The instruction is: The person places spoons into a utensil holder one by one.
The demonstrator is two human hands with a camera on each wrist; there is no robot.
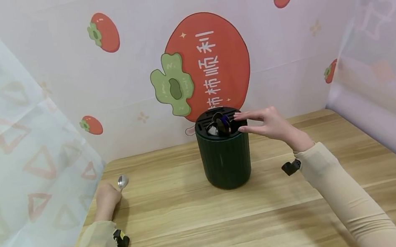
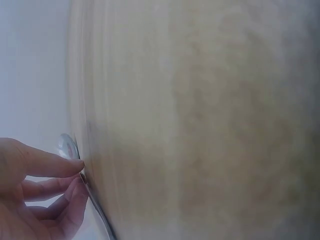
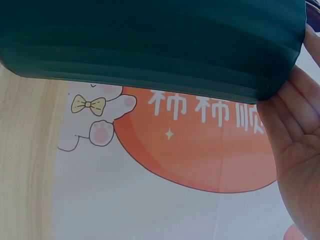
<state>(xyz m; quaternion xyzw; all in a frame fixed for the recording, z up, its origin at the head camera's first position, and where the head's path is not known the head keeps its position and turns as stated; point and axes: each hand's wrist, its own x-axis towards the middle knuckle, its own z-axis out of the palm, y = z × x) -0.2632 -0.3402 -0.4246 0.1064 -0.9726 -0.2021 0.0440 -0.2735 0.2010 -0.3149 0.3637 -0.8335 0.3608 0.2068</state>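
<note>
My left hand [image 1: 107, 199] is at the left side of the wooden table. Between its thumb and fingers it pinches a metal spoon [image 2: 66, 146], whose bowl points away from me; the left wrist view shows the spoon lying close along the tabletop. A dark green ribbed utensil holder [image 1: 226, 159] stands upright near the back of the table. At its right upper rim is my right hand [image 1: 268, 124], with fingers extended and apart, touching the holder. Several shiny utensils [image 1: 223, 125] sit in the holder's front opening; their kinds are hard to tell.
Behind the holder rises a pale backdrop [image 1: 139, 81] printed with red persimmons and lettering. Similar sheets hang at the left [image 1: 16, 157] and right [image 1: 384, 72] edges of the wooden table [image 1: 198, 233]. The holder's black lid [image 1: 206, 118] has slots at its back.
</note>
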